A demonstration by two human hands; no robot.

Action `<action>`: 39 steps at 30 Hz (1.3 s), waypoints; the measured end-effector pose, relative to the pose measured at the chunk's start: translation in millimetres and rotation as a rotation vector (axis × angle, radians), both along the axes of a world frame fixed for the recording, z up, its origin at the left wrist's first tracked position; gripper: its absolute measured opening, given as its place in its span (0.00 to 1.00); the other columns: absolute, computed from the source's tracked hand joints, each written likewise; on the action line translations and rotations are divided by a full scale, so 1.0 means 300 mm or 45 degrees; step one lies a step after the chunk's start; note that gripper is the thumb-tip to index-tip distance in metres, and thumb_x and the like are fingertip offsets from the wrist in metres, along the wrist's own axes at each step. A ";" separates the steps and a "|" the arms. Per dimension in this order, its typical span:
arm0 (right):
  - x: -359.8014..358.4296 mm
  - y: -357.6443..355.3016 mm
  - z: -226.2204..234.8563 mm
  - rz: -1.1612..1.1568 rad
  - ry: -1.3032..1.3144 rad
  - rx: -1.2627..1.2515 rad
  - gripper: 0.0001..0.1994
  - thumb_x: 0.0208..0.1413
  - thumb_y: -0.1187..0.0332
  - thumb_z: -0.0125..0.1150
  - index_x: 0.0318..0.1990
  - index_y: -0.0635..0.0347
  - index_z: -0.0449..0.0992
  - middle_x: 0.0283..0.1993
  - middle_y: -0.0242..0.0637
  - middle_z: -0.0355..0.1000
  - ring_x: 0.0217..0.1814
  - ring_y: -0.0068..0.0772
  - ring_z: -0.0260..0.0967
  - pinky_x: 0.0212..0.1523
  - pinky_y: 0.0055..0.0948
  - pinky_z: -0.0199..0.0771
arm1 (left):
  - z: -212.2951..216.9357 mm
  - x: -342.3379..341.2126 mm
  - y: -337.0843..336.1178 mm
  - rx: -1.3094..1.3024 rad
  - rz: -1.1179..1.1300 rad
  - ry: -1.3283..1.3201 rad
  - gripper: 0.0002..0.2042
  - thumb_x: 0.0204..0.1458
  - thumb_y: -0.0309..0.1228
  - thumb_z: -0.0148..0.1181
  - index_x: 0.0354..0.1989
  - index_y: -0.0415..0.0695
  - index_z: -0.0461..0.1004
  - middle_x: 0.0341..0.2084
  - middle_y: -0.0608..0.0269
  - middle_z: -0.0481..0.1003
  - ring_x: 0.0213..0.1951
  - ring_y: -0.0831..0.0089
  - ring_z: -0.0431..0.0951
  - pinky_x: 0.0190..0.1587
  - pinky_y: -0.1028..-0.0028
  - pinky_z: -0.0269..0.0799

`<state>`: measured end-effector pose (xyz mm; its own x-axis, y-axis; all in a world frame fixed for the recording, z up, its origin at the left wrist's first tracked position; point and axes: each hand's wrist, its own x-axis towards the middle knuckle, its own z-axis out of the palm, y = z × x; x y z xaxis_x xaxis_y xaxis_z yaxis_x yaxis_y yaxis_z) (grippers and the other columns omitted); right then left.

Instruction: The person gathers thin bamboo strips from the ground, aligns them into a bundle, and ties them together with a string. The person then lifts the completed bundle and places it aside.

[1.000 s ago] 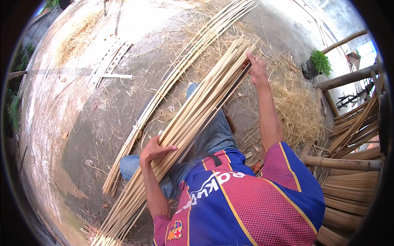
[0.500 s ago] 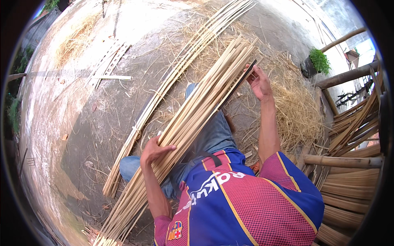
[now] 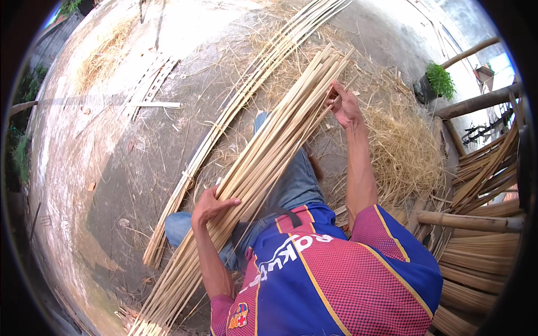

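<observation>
A long bundle of pale, thin bamboo strips [image 3: 269,143] slants across my lap, from the lower left up to the upper right. My left hand [image 3: 212,206] is closed round its lower half, with the thumb laid across the top of the strips. Near the upper end, my right hand [image 3: 343,106] has its fingers curled together at the bundle's right edge, pinching a bamboo strip there. Part of that grip is hidden by the fingers. Several strips stand slightly apart along the right side.
A second, longer bundle of strips [image 3: 224,120] lies on the ground beyond my knee. Curly shavings [image 3: 400,143] are heaped to the right. Bamboo poles [image 3: 469,221] and stacked brown strips [image 3: 471,280] stand at the far right. A potted plant [image 3: 440,81] is behind.
My right hand has moved slightly left and closed in against the bundle's edge. The dark strip beside its fingers no longer shows. My left hand keeps its place.
</observation>
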<state>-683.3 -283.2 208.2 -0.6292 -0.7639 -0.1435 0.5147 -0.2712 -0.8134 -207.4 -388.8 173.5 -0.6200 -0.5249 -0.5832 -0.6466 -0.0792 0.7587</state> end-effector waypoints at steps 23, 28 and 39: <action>-0.107 -0.124 0.070 -0.442 0.228 0.237 0.07 0.63 0.66 0.67 0.39 0.59 0.79 0.29 0.26 0.73 0.26 0.17 0.66 0.28 0.22 0.76 | -0.055 0.027 0.008 -0.063 0.090 0.108 0.31 0.52 0.56 0.68 0.44 0.35 0.80 0.31 0.59 0.81 0.33 0.73 0.77 0.42 0.68 0.73; -0.132 -0.149 0.078 -0.438 0.430 0.504 0.10 0.60 0.62 0.70 0.39 0.59 0.79 0.30 0.31 0.77 0.25 0.20 0.72 0.25 0.23 0.76 | -0.051 0.026 0.017 -0.032 0.101 0.095 0.30 0.46 0.52 0.76 0.48 0.37 0.81 0.35 0.56 0.84 0.36 0.71 0.82 0.44 0.69 0.76; -0.169 -0.134 0.169 -0.303 1.548 1.738 0.43 0.60 0.26 0.40 0.40 0.65 0.80 0.35 0.50 0.79 0.42 0.46 0.80 0.45 0.52 0.78 | 0.025 -0.006 0.044 -0.243 0.059 -0.101 0.42 0.38 0.57 0.77 0.58 0.40 0.75 0.44 0.47 0.82 0.44 0.58 0.83 0.50 0.61 0.77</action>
<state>-734.1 -323.3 259.0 -0.9106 -0.4103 0.0493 -0.4003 0.8461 -0.3519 -209.1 -375.6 181.1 -0.5483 -0.6577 -0.5165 -0.7041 0.0298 0.7095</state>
